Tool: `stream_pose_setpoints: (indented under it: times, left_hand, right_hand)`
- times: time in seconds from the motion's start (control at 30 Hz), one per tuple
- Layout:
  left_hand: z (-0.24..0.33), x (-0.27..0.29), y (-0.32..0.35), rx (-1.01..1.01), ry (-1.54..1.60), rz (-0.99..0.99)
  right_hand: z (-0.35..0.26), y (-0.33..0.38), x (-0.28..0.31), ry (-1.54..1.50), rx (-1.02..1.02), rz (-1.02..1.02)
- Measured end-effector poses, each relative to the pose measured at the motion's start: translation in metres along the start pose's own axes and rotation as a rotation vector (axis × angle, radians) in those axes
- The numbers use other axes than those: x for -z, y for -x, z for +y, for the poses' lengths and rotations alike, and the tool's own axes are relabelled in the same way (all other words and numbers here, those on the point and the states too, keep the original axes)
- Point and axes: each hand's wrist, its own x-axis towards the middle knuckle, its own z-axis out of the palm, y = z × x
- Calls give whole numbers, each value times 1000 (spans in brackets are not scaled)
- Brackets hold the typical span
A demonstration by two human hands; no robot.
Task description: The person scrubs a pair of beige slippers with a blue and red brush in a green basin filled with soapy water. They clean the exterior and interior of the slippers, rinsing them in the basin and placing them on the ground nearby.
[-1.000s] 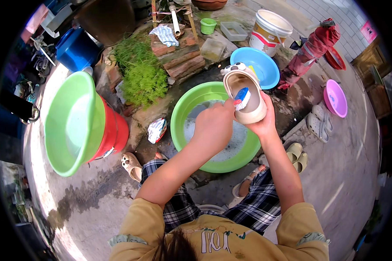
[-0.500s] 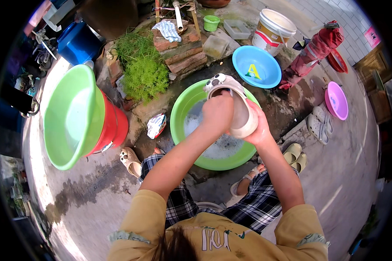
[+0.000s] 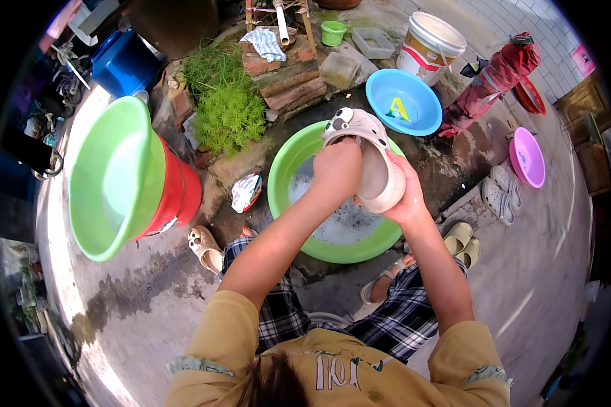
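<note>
Over a green basin (image 3: 285, 234) of sudsy water I hold a pale beige clog (image 3: 385, 183), tilted with its opening toward me. Dark-and-white animal decorations sit on its toe. My right hand (image 3: 407, 192) grips the clog along its right side and heel, fingers wrapped behind it. My left hand (image 3: 337, 168) is closed, with the fingers reaching into the clog's opening toward the toe. What those fingers hold, if anything, is hidden by the hand and the shoe.
A large green basin (image 3: 88, 197) leans against a red bucket (image 3: 180, 186) at left. A blue basin (image 3: 414, 102), white bucket (image 3: 424, 54), bricks (image 3: 292, 85) and a wrapped red umbrella (image 3: 489, 85) lie beyond. Grey clogs (image 3: 499, 200) and a purple basin (image 3: 527, 157) stand at right.
The view has shifted slightly. My left hand is still inside the clog and my right hand keeps its hold; the clog stays over the basin at nearly the same tilt.
</note>
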Motion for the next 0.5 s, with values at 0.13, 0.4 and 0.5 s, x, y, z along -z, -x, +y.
stream_pose_setpoints:
  times: [0.13, 0.4, 0.5]
  left_hand:
    - [20, 20, 35, -150, 108, -89]
    - [22, 23, 26, -162, 105, 77]
    - [22, 24, 28, -161, 85, 119]
  right_hand:
    - [-21, -1, 13, -206, 22, 61]
    - [-16, 6, -10, -258, 39, -33]
    - [-11, 10, -16, -236, 63, -80]
